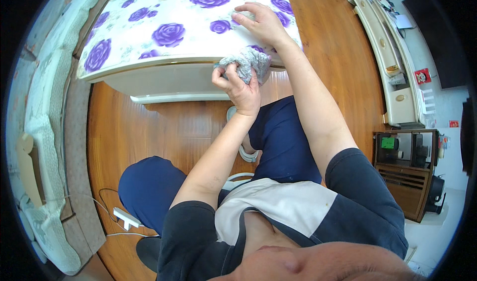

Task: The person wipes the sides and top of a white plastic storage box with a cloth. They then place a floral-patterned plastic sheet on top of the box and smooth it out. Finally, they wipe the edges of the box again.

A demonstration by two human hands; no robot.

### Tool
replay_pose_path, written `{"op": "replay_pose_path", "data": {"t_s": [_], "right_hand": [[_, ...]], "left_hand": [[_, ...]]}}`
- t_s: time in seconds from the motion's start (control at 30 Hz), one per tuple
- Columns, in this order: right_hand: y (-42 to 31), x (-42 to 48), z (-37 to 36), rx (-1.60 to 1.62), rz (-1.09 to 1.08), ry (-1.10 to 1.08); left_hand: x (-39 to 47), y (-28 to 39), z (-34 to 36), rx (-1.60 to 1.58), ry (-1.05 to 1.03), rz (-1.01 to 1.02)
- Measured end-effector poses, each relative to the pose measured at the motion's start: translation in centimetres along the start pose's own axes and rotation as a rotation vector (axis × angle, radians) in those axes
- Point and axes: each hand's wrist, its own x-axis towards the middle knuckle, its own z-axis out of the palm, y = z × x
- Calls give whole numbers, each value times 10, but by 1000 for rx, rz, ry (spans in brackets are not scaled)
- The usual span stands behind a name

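My left hand (238,92) grips a crumpled grey cloth (248,62) against the near edge of a low white table (167,77) with gold-coloured trim. Some of the cloth lies over the tabletop rim. The table is covered with a white tablecloth (141,31) printed with purple roses. My right hand (262,25) is above the tablecloth near the table's right side, with thumb and fingers curved apart. I see nothing held in it, though its palm side is partly hidden.
To the left stands a sofa with a pale textured cover (44,139). A white power strip (126,219) with cables lies on the wooden floor (156,131) by my left knee. Along the right are a cream TV cabinet (380,49) and a brown wooden cabinet (402,186).
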Motion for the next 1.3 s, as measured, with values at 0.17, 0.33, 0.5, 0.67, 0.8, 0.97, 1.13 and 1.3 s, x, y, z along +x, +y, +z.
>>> {"op": "replay_pose_path", "data": {"t_s": [0.17,0.33,0.5,0.67,0.8,0.97,1.13,1.3], "right_hand": [[-10,-12,-30,216,86,168],[4,-18,-44,235,125,270],[5,-22,-50,201,246,321],[-1,-22,-47,211,239,301],[-3,-18,-31,204,158,283],[-12,-8,-16,172,96,270],[-10,3,1,185,-67,327],[-26,7,4,206,42,213]], "left_hand": [[-21,14,11,-4,-159,7],[-38,35,16,-65,-447,-23],[-37,22,24,-404,-849,-95],[-27,6,22,-862,-896,-1011],[-6,15,3,-1307,-796,-1281],[27,21,-26,-1462,-541,-1584],[69,33,-51,-1306,-322,-1594],[110,17,-90,-1276,-84,-1617]]}}
